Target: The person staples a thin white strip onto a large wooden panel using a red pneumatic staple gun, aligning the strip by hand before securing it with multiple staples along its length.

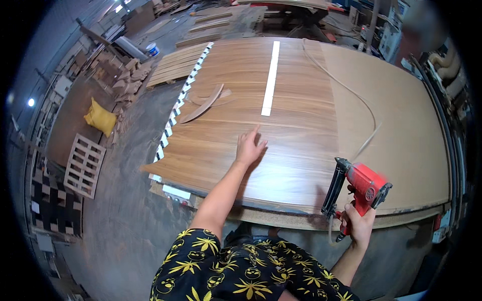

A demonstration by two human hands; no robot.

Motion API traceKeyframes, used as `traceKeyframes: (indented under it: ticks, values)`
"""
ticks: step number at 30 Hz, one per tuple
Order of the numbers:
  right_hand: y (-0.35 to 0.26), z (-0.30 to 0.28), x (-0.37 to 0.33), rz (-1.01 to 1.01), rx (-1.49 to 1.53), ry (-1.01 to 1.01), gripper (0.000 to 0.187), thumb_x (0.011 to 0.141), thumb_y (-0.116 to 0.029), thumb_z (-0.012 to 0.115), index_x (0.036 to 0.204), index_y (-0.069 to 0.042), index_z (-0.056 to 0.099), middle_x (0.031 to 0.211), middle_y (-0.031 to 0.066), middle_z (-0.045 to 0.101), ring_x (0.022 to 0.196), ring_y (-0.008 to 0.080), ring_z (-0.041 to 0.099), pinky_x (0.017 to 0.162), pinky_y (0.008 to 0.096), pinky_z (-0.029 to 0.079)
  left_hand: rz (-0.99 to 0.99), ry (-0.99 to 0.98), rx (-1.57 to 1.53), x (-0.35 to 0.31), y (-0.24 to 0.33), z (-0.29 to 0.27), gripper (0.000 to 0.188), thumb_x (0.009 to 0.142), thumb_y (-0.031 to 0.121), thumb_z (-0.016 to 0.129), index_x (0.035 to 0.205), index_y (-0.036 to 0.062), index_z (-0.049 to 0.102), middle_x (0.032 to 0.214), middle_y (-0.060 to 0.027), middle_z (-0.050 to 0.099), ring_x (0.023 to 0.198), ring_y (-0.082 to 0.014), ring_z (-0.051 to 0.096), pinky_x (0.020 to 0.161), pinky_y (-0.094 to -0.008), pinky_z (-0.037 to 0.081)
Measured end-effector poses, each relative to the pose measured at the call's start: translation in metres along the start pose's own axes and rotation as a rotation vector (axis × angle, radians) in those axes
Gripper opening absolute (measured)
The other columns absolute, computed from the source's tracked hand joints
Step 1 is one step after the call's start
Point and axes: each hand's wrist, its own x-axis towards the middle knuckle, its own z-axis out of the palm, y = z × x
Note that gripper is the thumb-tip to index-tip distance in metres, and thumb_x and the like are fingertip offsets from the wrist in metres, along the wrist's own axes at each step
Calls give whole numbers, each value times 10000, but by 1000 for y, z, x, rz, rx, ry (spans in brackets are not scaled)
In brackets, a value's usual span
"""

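My right hand (pixel 360 226) grips a red and black pneumatic nail gun (pixel 365 184) by its handle, over the near right part of the worktable. A pale air hose (pixel 369 108) curves across the boards toward the tool. Fingers spread, my left hand (pixel 249 146) reaches over a glossy wood-grain panel (pixel 296 165) and holds nothing. Just beyond its fingertips lies a long white strip (pixel 271 75), running away from me on the panel. Curved wooden offcuts (pixel 203 104) rest on the panel's left half.
A plain brown board (pixel 391 115) covers the table's right side. White and black jagged edging (pixel 176 111) lines the panel's left edge. On the floor at left are a yellow sack (pixel 100 118), a pale slatted frame (pixel 84 165) and scrap wood. Slatted planks (pixel 175 65) lie beyond the table.
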Motion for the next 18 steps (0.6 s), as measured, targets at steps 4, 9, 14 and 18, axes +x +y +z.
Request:
traceKeyframes:
  ticks: [4, 9, 14, 18]
  values:
    - [0, 15, -3, -92, 15, 43, 383, 857, -22, 725, 1154, -6, 484, 767, 66, 583, 565, 135, 576, 450, 278, 454, 2, 223, 24, -82, -44, -56, 497, 836, 141, 721, 1304, 41, 590, 1274, -203, 614, 1137, -358, 599, 1003, -439, 460]
    - [12, 39, 6, -479, -79, 65, 104, 929, -72, 634, 969, -25, 550, 635, 23, 492, 481, 101, 455, 635, 298, 514, -365, 429, 98, -209, -127, -140, 347, 832, 73, 652, 1174, 16, 636, 1187, -174, 641, 1140, -323, 591, 1009, -418, 446]
    - [-13, 74, 32, -1146, -348, 377, 55, 971, -39, 550, 1004, -5, 578, 824, 38, 547, 794, 124, 519, 771, 336, 479, -958, 519, 139, -423, -246, -159, 391, 776, 174, 736, 1140, 48, 668, 1122, -174, 674, 1059, -351, 631, 939, -412, 495]
    - [-77, 178, -12, -1760, -781, 735, 78, 1006, -10, 515, 1067, 8, 560, 1049, 115, 572, 910, 233, 570, 945, 374, 439, -1444, 434, 23, -601, -290, -169, 421, 814, 202, 724, 1207, 71, 650, 1193, -180, 669, 1118, -350, 625, 965, -404, 483]
